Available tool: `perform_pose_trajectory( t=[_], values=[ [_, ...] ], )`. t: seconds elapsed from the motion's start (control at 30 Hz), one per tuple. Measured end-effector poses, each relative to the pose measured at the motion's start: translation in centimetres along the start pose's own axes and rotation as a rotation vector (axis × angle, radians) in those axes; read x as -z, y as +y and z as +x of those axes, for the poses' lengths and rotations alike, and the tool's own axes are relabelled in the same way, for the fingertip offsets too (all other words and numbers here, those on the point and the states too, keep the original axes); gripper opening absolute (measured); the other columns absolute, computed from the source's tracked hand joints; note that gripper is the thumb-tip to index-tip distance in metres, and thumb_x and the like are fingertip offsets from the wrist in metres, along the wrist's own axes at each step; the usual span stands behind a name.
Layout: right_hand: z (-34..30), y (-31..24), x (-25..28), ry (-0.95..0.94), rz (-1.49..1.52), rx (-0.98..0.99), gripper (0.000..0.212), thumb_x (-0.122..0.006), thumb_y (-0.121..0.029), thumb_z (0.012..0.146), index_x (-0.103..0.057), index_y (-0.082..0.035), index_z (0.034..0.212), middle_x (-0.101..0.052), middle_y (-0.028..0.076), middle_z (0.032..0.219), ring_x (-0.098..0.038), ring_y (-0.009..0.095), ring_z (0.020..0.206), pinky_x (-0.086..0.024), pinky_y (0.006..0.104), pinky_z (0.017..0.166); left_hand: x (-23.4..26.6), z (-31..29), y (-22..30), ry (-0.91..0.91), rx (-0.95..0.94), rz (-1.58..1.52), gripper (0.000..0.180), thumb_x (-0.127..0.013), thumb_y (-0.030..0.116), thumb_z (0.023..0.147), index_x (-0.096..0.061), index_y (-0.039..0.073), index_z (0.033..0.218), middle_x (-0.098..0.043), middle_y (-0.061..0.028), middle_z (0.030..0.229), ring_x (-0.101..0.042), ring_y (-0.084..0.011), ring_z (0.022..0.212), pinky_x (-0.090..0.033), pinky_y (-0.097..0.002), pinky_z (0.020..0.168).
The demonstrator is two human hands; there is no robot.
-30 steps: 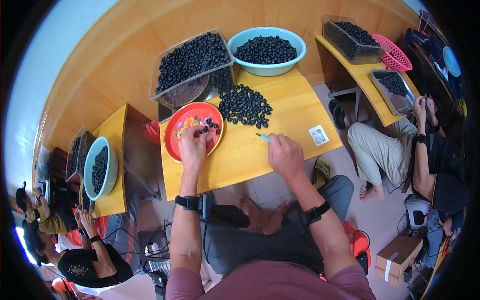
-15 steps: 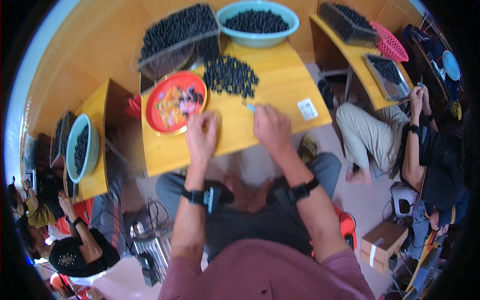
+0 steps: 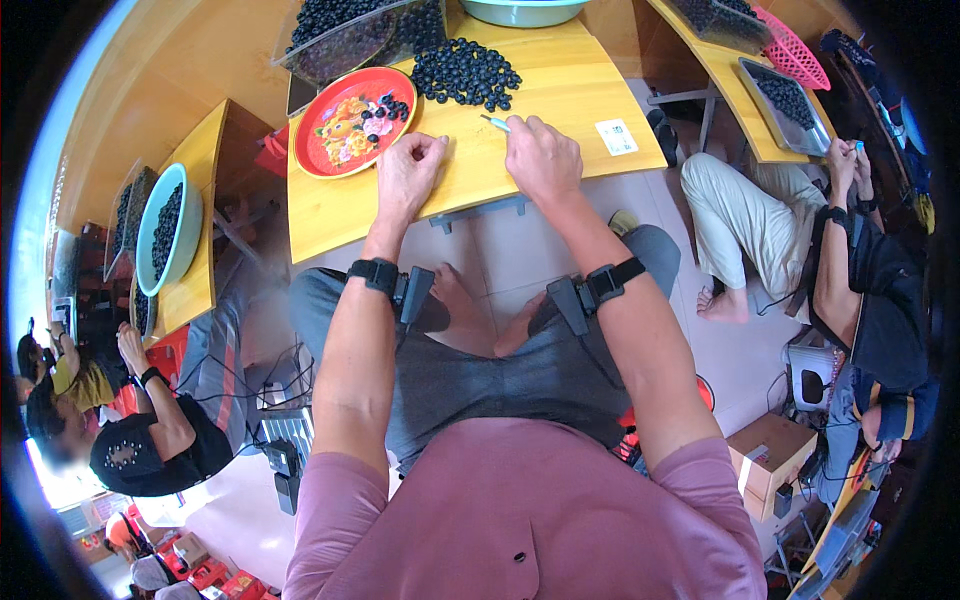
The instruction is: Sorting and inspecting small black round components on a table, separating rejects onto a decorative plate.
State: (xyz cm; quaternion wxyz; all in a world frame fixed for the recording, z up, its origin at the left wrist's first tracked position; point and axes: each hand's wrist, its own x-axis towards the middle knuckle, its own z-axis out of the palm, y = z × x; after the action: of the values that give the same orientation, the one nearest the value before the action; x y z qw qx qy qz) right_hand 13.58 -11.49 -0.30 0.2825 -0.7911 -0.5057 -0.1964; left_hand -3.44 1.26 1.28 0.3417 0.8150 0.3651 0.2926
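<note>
Head view looking straight down: your left hand [image 3: 408, 172] is curled loosely shut near the near edge of the yellow wooden table [image 3: 560, 100], and I can't tell if there's a berry pinched inside. Your right hand [image 3: 542, 158] is closed around a small pale-handled tool [image 3: 497, 123], tip pointing left and far.

The loose pile of dark round berries [image 3: 465, 72] sits just far of your hands, and a few more lie on the red flowered plate [image 3: 352, 118] to the left. My guess is they're light, small, roll easily and bruise if squeezed, so you'd want a gentle fingertip pinch, one at a time.

Table's smooth and flat, so strays will roll. A clear tray of berries [image 3: 350, 30] and a teal basin [image 3: 520, 10] stand at the far edge. Room's crowded: another person [image 3: 860, 260] works at the right, more on the left by a similar table.
</note>
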Motion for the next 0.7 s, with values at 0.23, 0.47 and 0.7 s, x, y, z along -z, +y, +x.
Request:
perform_pose_trajectory(
  t=[0.23, 0.47, 0.7],
  values=[
    [0.5, 0.6, -0.3, 0.018, 0.046, 0.013, 0.01, -0.06, -0.016, 0.088, -0.067, -0.009, 0.087, -0.067, 0.012, 0.079, -0.073, 0.032, 0.075, -0.06, 0.0468, 0.064, -0.5, 1.0, -1.6, 0.061, -0.019, 0.077, 0.041, -0.072, 0.029, 0.089, -0.061, -0.003, 0.068, -0.06, -0.0165, 0.06, -0.058, -0.0239, 0.055, -0.05, -0.0408, 0.06],
    [-0.2, 0.0, -0.6, 0.034, 0.069, 0.017, 0.007, -0.061, -0.013, 0.087, -0.065, -0.009, 0.086, -0.065, 0.012, 0.077, -0.072, 0.031, 0.073, -0.059, 0.0465, 0.063, -0.6, 0.4, -2.3, 0.084, -0.027, 0.088, 0.037, -0.07, 0.026, 0.086, -0.056, -0.001, 0.066, -0.058, -0.02, 0.062, -0.058, -0.0296, 0.057, -0.049, -0.044, 0.061],
    [0.0, 0.1, -0.1, 0.008, 0.039, 0.01, 0.006, -0.06, -0.013, 0.089, -0.064, -0.009, 0.089, -0.065, 0.011, 0.078, -0.071, 0.031, 0.072, -0.058, 0.047, 0.062, -0.9, 0.2, -0.7, 0.098, 0.023, -0.009, 0.038, -0.071, 0.028, 0.088, -0.066, -0.006, 0.072, -0.066, -0.0222, 0.067, -0.067, -0.0328, 0.063, -0.053, -0.0437, 0.065]
  ],
)
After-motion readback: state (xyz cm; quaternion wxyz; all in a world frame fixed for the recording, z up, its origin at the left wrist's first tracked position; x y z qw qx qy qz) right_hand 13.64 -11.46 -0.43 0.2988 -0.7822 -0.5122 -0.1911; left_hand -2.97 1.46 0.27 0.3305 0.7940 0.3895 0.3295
